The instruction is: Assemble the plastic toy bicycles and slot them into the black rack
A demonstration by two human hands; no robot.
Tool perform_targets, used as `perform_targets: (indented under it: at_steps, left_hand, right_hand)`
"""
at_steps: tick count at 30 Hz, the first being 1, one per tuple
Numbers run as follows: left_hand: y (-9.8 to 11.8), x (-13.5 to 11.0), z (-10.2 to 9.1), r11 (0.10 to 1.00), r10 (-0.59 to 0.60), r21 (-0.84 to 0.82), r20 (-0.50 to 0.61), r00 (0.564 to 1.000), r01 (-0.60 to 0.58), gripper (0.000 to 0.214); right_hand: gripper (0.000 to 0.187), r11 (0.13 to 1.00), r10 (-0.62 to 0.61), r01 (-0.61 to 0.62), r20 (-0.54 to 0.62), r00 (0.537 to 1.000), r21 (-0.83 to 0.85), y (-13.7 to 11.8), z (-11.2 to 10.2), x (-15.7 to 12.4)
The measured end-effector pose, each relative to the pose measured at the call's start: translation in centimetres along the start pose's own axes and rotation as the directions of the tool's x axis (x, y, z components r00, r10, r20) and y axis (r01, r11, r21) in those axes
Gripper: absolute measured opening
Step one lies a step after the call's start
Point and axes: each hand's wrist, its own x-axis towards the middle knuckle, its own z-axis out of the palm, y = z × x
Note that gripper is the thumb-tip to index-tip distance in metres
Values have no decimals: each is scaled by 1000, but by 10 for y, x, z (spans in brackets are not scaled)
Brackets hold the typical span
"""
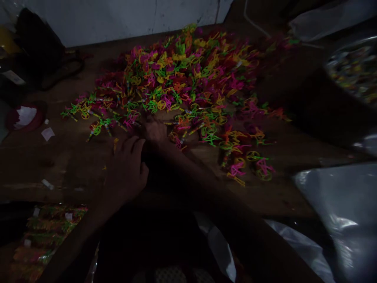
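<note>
A big heap of small plastic toys in neon pink, green, yellow and orange covers the back of the wooden table. Some toys at its near edge have thin striped sticks or tubes. My right hand reaches to that edge and touches or nearly touches the toys; dimness and its own back hide its fingers. Close on its left is my left hand, palm down, fingers slightly bent and thumb apart, with nothing visible in it. A little yellow piece lies at its fingertips.
A red dish with white paper stands on the left. On the right are a large round container of small multicoloured pieces and clear plastic bags. Packed bundles of bright toys lie at lower left. A pale wall rises behind.
</note>
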Motion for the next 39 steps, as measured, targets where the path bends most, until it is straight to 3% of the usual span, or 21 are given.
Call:
perform_targets:
  at_steps: [3,6,8,12,15,21,25,28,32,39]
  left_hand:
    - [0,1,-1,1000,-1,-2,8,1000,1,51]
    - [0,2,-1,1000,1,-19,6,1000,-1,51]
    - [0,3,-1,1000,-1,-19,15,1000,1,50]
    - [-1,4,-3,1000,18,-7,36,999,-18,51]
    - [-2,3,-10,999,45,3,64,997,-45,57]
    - [0,12,-27,998,16,51,124,992,-22,46]
    - [-8,27,-22,999,11,48,141,990,-18,43]
    - [-14,35,-13,999,39,-1,184,982,-39,43]
    - [-14,35,-8,999,38,29,157,987,-43,40]
    - [-6,28,-18,993,83,75,128,988,-94,35]
  right_hand:
    - [32,999,36,-37,-40,999,-34,21,-1,-12]
    - [24,998,64,-67,-125,990,-14,44,-11,-50]
    - [20,995,53,-35,-206,977,93,53,-11,-79]
    - [17,936,16,123,-391,920,329,54,12,-122]
    - [9,879,78,157,-460,885,450,46,31,-136]
    - [15,681,193,129,-347,918,721,37,29,-145]
    - [16,556,211,100,-256,943,825,34,23,-146]
    - [19,633,199,52,-227,953,773,28,21,-143]
    - [20,771,139,8,-182,973,637,21,18,-133]
    - [21,710,122,117,-285,951,695,6,35,-105]
